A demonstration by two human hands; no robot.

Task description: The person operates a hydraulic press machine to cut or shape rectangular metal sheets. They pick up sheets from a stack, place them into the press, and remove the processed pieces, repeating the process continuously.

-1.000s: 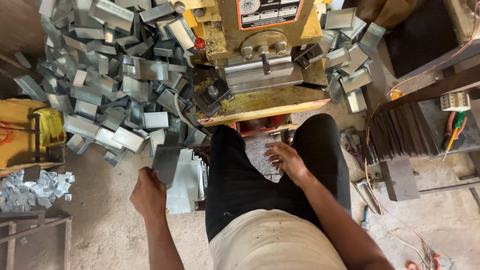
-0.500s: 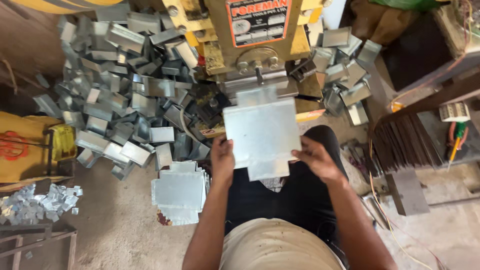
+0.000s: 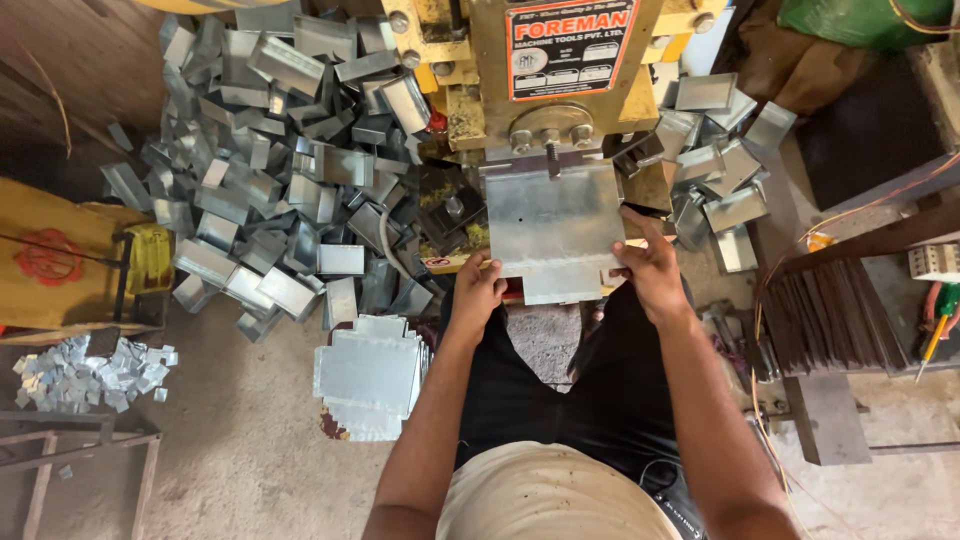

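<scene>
Sheet in hand: a flat, grey galvanised metal sheet, roughly square, with square notches cut from its two near corners so a narrower tab points back at the person. Its surface is dull silver with a faint mottled sheen and a few small punched holes.
Where it is: lying level on the bed of a yellow press machine, its far edge tucked under the machine's head, its near tab hanging over the person's lap.
Left hand: closed in a pinch on the sheet's near left edge, beside the notch.
Right hand: closed on the sheet's right edge, fingers curled over the top.
Person: seated, seen from above, in black trousers and a pale shirt.
Stock: a stack of flat, notched grey metal blanks on the concrete floor, just left of the left knee.
Finished pieces: a large heap of bent grey metal channels left of the machine; a smaller heap of the same bent pieces to its right.
Offcuts: a little pile of small silver metal scraps at far left.
</scene>
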